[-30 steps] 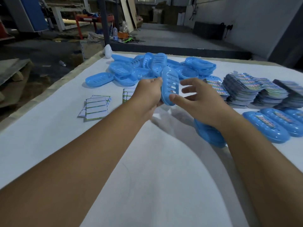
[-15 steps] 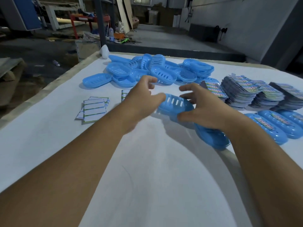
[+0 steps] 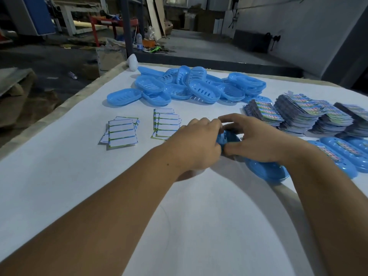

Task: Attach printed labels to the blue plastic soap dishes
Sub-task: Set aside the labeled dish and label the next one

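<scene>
A blue slotted soap dish [image 3: 229, 139] sits low over the white table, held between both hands and mostly hidden by them. My left hand [image 3: 196, 144] grips its left end with curled fingers. My right hand [image 3: 253, 139] curls over its right side, thumb at the near edge. Another blue dish [image 3: 266, 170] lies under my right wrist. A heap of loose blue dishes [image 3: 189, 86] lies at the back. Two small piles of white label cards [image 3: 122, 131] [image 3: 166, 123] lie left of my hands.
Stacks of colourful printed cards [image 3: 298, 114] stand at the right. Blue dishes with labels on them [image 3: 338, 154] lie at the right edge. A white rounded object [image 3: 132, 62] sits at the table's far left corner. The table edge [image 3: 49, 116] runs along the left.
The dish came from the heap at the back, was lowered toward the table and turned flat. Both hands closed in around it and moved nearer.
</scene>
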`<control>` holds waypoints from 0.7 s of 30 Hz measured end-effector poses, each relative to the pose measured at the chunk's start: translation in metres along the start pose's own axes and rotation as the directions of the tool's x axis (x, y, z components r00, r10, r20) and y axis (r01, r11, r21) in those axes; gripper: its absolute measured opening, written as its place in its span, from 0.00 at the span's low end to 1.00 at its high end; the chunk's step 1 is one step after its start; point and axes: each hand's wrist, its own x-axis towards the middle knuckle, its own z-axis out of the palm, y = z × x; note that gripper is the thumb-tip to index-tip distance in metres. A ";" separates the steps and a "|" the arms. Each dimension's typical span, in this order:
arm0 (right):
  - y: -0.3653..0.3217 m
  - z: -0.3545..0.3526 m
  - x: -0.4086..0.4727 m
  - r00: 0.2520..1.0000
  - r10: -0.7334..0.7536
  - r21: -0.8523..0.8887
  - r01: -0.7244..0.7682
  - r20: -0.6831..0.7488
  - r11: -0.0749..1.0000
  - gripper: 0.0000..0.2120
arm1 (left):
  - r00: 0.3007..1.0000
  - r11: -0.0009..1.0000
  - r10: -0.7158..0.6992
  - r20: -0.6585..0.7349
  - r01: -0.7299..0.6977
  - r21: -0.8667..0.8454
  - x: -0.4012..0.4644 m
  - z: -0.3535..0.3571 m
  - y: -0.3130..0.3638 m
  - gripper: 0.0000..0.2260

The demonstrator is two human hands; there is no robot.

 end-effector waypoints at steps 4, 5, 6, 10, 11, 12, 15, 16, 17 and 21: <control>0.011 -0.008 0.006 0.949 0.038 -0.090 -0.069 -0.312 0.994 0.26 | 1.000 1.000 -0.015 -0.022 0.015 0.001 0.000 0.000 -0.003 0.16; 0.017 -0.012 0.009 0.903 0.046 -0.140 -0.116 -0.427 0.983 0.21 | 1.000 1.000 -0.022 -0.021 0.022 -0.002 0.001 0.000 -0.004 0.15; 0.023 -0.016 0.011 0.853 0.061 -0.151 -0.162 -0.518 0.975 0.19 | 0.999 1.000 -0.028 -0.018 0.028 0.000 0.001 0.001 -0.006 0.15; 0.045 -0.027 0.015 0.804 0.155 -0.169 -0.302 -0.575 0.938 0.17 | 0.999 0.999 -0.052 -0.008 0.052 0.009 0.003 0.000 -0.008 0.15; 0.048 -0.026 0.015 0.815 0.160 -0.204 -0.321 -0.557 0.925 0.11 | 0.998 0.998 -0.059 -0.004 0.060 0.001 0.004 0.000 -0.009 0.15; 0.050 -0.025 0.015 0.824 0.162 -0.237 -0.336 -0.543 0.912 0.05 | 0.998 0.998 -0.065 0.000 0.065 -0.007 0.003 -0.001 -0.009 0.15; 0.053 -0.023 0.017 0.803 0.186 -0.224 -0.367 -0.566 0.903 0.06 | 0.997 0.998 -0.070 0.009 0.070 -0.008 0.003 -0.002 -0.008 0.16; 0.054 -0.023 0.017 0.788 0.181 -0.208 -0.364 -0.588 0.908 0.08 | 0.997 0.997 -0.073 0.011 0.073 -0.008 0.003 -0.002 -0.008 0.16; 0.054 -0.023 0.016 0.777 0.177 -0.202 -0.364 -0.604 0.909 0.10 | 0.997 0.997 -0.076 0.012 0.076 -0.006 0.003 -0.002 -0.007 0.16; 0.052 -0.022 0.016 0.737 0.199 -0.177 -0.398 -0.646 0.900 0.12 | 0.996 0.996 -0.086 0.019 0.086 -0.017 0.004 -0.003 -0.008 0.16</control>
